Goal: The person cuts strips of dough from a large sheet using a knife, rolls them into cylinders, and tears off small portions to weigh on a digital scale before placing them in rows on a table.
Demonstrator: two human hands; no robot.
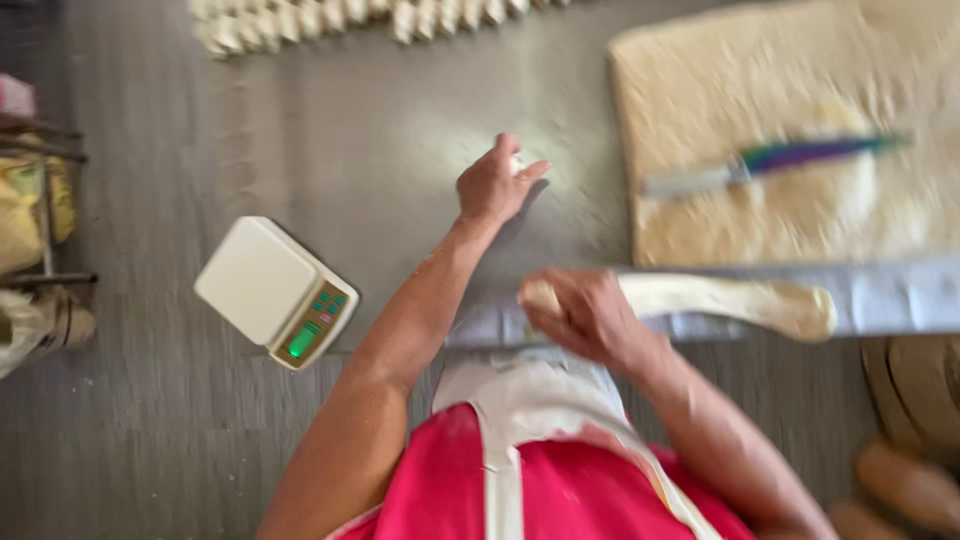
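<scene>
1. Left hand (495, 185) out ahead over the grey table (330, 150), fingers loosely curled and pressing down on a small pale dough piece (516, 160), mostly hidden beneath the fingertips; not a closed grasp so far as the blur allows.
2. Right hand (585, 315) drawn in near the body, closed around the left end of a long dough roll (740, 300); roll lying crosswise along the table's near edge, long axis left to right, free end tapering off to the right, well past the hand.
3. Small piece straight ahead of the left hand and touching it; right hand well apart from that piece, so left clearly nearer; roll below and to the right of the left hand, reachable only by the right.
4. Big flat dough slab (790, 90) at upper right, with a knife (770, 162) lying across it, blade to the left, iridescent handle to the right; slab just beyond the roll.
5. White scale (275, 290) with a green display at lower left, near the left forearm but apart from it.
6. Row of small cut dough pieces (330, 18) along the far edge, well apart from both hands.
7. Red-and-white apron (520, 460) at the bottom; everything motion-blurred, finer detail not tellable.
</scene>
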